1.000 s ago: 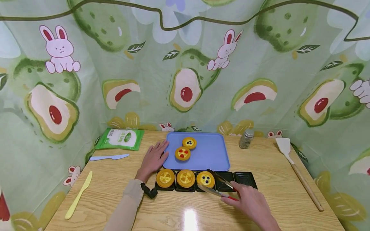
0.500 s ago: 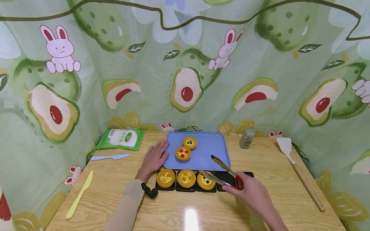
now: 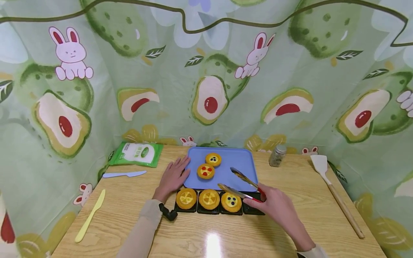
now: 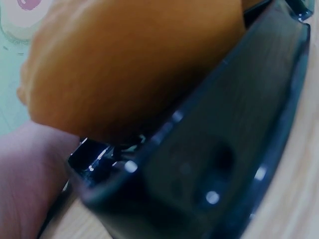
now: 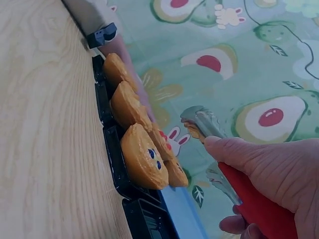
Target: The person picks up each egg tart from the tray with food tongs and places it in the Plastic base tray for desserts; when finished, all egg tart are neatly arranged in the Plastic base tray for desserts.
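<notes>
My left hand lies flat with straight fingers at the left rim of the blue tray. My right hand grips red-handled metal tongs, their tips apart with nothing between them, over the tray's front right part. On the tray are a blueberry-topped tart and, in front of it, a red-topped tart. Two yellow tarts and another blueberry-topped tart sit in a row of black plastic cups; the right end hides behind my right hand. The left wrist view shows one tart up close.
A green and white packet, a blue knife and a yellow knife lie on the left. At the right stand a spice jar and, lying down, a white spatula with a wooden handle. A printed curtain encloses the table.
The tongs have risen off the blueberry-topped tart in the black cup and moved back over the blue tray, first right, then slightly left. My left hand stays in place.
</notes>
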Available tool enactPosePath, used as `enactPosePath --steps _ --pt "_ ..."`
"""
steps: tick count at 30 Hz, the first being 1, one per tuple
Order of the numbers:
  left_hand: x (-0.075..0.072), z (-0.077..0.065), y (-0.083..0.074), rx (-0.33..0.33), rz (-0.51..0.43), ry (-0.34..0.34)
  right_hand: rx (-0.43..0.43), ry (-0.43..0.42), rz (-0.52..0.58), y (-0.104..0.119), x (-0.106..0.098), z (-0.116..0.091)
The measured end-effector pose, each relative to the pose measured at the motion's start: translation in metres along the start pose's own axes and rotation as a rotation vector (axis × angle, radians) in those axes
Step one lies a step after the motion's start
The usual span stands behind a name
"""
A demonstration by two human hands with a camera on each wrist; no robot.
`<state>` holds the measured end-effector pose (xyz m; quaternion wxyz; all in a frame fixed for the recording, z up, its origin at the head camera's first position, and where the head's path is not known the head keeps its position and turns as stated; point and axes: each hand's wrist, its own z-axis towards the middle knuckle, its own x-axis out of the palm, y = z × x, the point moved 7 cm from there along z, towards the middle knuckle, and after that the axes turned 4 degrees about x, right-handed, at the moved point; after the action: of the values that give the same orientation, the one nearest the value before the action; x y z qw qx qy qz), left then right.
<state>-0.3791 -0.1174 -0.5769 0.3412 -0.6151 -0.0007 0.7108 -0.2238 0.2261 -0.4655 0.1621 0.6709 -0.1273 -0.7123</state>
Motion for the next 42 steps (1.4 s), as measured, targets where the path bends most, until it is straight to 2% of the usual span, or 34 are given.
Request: enactPosePath --steps 8,23,33,42 --pt "-0.002 0.001 -0.001 0.006 -0.003 -0.004 -0.016 0.003 -0.007 0.006 0.005 0.014" --pt "-0.008 -0.001 -0.007 -0.004 -0.009 -0.009 -0.242 -0.117 -0.122 0.028 0.022 0.042" --pt "-0.003 -0.001 -0.003 -0.011 0.010 0.024 -0.233 -0.050 -0.112 0.033 0.040 0.063" --pt "0.000 0.000 0.000 -0.024 0.019 0.037 -0.260 -0.029 -0.104 0.038 0.050 0.076"
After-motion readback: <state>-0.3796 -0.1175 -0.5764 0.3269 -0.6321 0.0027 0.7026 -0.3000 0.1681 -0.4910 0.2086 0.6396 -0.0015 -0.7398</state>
